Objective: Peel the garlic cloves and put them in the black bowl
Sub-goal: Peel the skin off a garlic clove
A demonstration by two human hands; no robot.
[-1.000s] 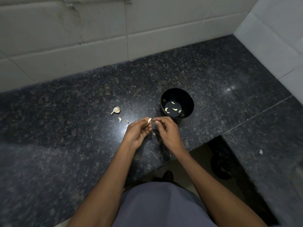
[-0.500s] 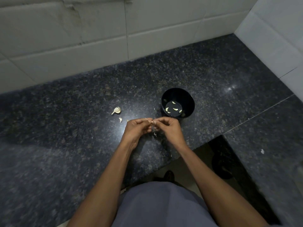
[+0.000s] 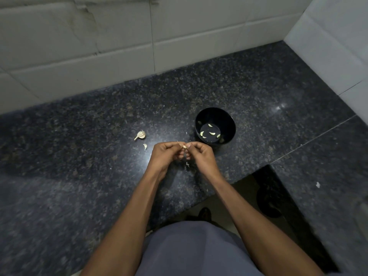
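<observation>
Dark speckled granite counter (image 3: 79,156), white tiled wall (image 3: 99,46) behind it and along the right.

Far left of the working area: one garlic piece (image 3: 140,135), a partial bulb or clustered cloves, lying on the counter; count within it cannot be told. Just right of it and nearer the person, one loose clove (image 3: 145,146), skin apparently on, apart from the bulb piece.

Centre: two hands meeting above the counter. Left hand (image 3: 165,156) has its fingers curled, fingertips pinching one small clove (image 3: 184,146). Right hand (image 3: 203,156) is also curled, thumb and forefinger pinching the same clove from the other side. A thin strip of skin sticks up to the left of the clove. Below the hands, one pale skin scrap (image 3: 187,164) on the counter; a few tinier flecks nearby, too small to count surely.

Right of the hands: one black bowl (image 3: 229,118), upright on the counter, just beyond the right hand, not touching it. Inside, peeled cloves (image 3: 212,133) on the bottom: five counted clearly, perhaps one or two more against the wall.

Far right: one white fleck (image 3: 317,184) on the lower counter section.
</observation>
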